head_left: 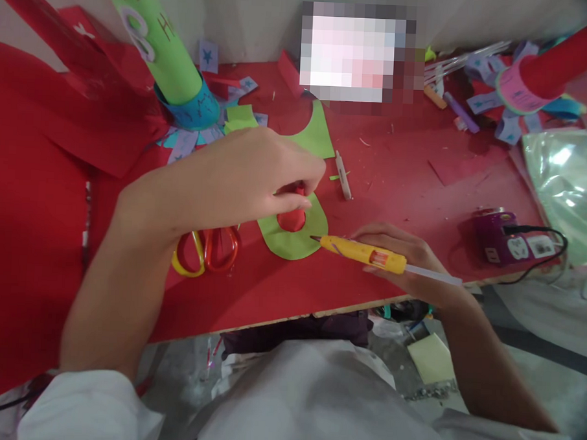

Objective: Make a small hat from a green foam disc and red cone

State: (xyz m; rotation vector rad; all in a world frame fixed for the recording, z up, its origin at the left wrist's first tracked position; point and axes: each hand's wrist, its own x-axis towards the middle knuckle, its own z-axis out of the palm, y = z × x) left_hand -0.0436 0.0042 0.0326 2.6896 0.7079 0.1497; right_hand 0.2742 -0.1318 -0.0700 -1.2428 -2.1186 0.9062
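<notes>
While the left hand (276, 170) arches over it, a green paper ring (292, 246) lies on the red table (270, 300), just right of the scissors (235, 246); its visible outer edge curves smoothly, its face is plain, and a red piece (291, 220) shows in its round hole. Left thumb and bent fingers come close together at that piece, though whether they pinch it I cannot tell; the right hand (418, 254) is closed around a yellow glue gun (360, 250), dark tip by the ring's edge
</notes>
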